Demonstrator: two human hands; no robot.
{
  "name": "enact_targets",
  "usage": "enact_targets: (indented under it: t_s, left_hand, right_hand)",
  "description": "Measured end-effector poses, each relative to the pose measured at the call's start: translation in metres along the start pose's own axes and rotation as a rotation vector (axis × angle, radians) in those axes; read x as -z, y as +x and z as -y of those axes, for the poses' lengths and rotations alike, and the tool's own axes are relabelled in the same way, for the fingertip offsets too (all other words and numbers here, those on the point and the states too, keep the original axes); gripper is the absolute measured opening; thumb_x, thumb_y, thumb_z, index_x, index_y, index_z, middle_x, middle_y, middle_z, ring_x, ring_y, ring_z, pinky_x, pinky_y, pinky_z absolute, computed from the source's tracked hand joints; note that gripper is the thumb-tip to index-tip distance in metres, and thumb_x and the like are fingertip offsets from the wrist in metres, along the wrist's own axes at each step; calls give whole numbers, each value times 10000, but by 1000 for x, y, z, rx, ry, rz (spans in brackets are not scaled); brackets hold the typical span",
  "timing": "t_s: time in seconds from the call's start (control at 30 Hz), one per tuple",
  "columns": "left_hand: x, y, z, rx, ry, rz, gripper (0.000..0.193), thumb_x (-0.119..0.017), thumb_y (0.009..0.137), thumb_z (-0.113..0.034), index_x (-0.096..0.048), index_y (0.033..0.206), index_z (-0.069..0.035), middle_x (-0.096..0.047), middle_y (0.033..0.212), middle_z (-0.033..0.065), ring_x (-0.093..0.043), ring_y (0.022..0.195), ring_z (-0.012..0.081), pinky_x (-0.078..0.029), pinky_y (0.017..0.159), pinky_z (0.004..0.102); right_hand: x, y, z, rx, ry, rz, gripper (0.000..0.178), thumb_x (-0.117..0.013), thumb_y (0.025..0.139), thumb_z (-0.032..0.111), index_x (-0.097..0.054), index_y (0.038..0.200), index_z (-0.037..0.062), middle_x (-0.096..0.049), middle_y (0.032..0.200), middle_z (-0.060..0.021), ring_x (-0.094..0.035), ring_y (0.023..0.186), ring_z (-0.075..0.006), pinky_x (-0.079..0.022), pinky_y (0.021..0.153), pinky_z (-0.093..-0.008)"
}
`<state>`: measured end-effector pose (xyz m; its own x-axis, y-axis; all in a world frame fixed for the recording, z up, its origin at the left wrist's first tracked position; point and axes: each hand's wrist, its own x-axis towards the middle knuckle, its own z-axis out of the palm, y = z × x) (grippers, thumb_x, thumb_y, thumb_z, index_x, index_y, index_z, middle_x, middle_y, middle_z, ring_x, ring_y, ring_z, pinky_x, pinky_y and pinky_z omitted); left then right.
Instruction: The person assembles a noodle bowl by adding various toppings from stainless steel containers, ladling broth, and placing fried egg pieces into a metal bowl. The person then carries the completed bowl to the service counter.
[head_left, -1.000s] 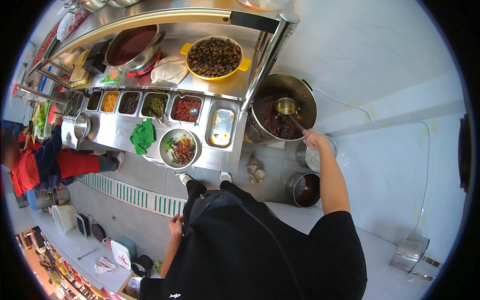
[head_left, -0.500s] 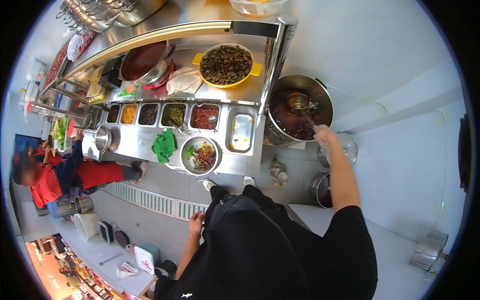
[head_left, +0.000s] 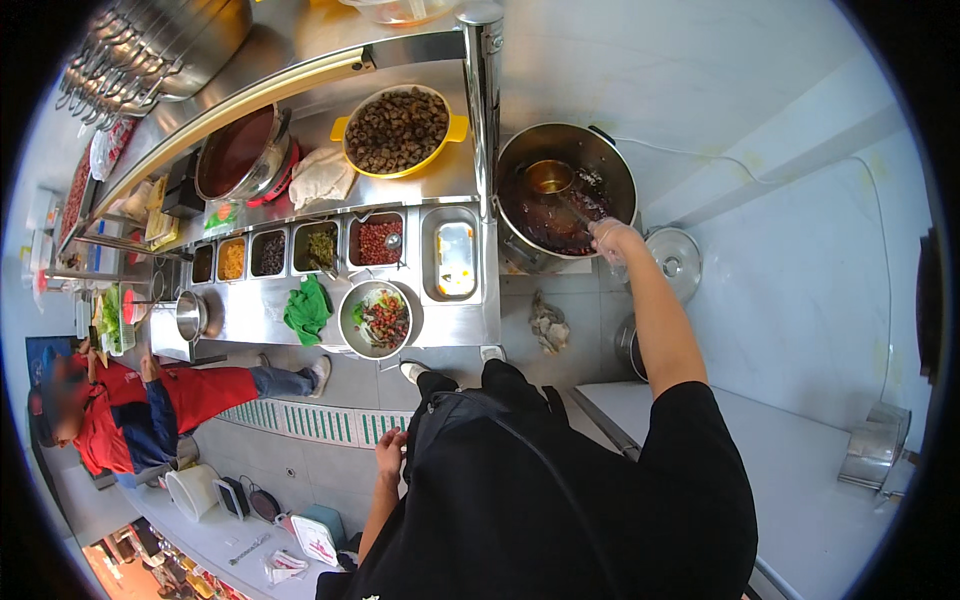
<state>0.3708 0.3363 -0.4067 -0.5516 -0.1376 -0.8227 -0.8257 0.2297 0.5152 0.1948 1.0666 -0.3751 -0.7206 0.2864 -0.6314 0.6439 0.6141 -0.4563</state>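
Note:
My right hand (head_left: 617,242), in a clear glove, grips the handle of a ladle (head_left: 549,177). The ladle's bowl, with amber-brown liquid in it, is inside a tall steel stockpot (head_left: 627,215) of dark reddish broth. Down by my hip, my left hand (head_left: 391,452) hangs with loosely bent fingers and nothing seen in it. On the counter's front edge stands a white-lined bowl (head_left: 347,318) with chopped greens and red pieces, nearest to neither hand. A green cloth (head_left: 307,308) lies to its left.
Steel topping trays (head_left: 450,253) line the counter (head_left: 455,325). Above them, a shelf holds a yellow pot of brown chunks (head_left: 397,130) and a pot of red-brown liquid (head_left: 238,150). A pot lid (head_left: 674,262) and a rag (head_left: 549,323) lie low on the right. A co-worker in red (head_left: 200,400) stands left.
My view has shifted, so the counter and stockpot sit farther left. The ladle's bowl has moved slightly left within the stockpot. The co-worker's near arm has dropped away from the steel pan.

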Motion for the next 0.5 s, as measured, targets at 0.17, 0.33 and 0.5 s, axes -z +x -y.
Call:
enact_targets:
  t_s: [0.17,0.33,0.5]
  left_hand:
    - [2,9,30,-19,-70,-54,487,-740,918,-199,-615,1323,41,-714,1183,102,-657,1066,185,-530,859,326]
    - [1,39,69,-99,-143,-96,391,-772,884,-127,-684,1218,57,-734,1119,101,-660,1028,163,-505,912,283]
    - [-3,28,35,-16,-94,-47,369,-734,914,-148,-675,1230,33,-743,1083,83,-657,990,148,-495,821,279]
  right_hand:
    - [31,-33,-3,183,-496,61,155,-699,709,32,-687,849,-33,-672,809,-202,-673,741,-371,-518,624,-438]
    - [25,-36,-43,693,-406,63,165,-674,880,139,-615,801,6,-609,698,-142,-615,645,-316,-490,566,-393]
    - [18,-54,46,-312,140,152,466,-524,1020,422,-664,889,-3,-556,633,-115,-559,498,-325,-484,530,-456]
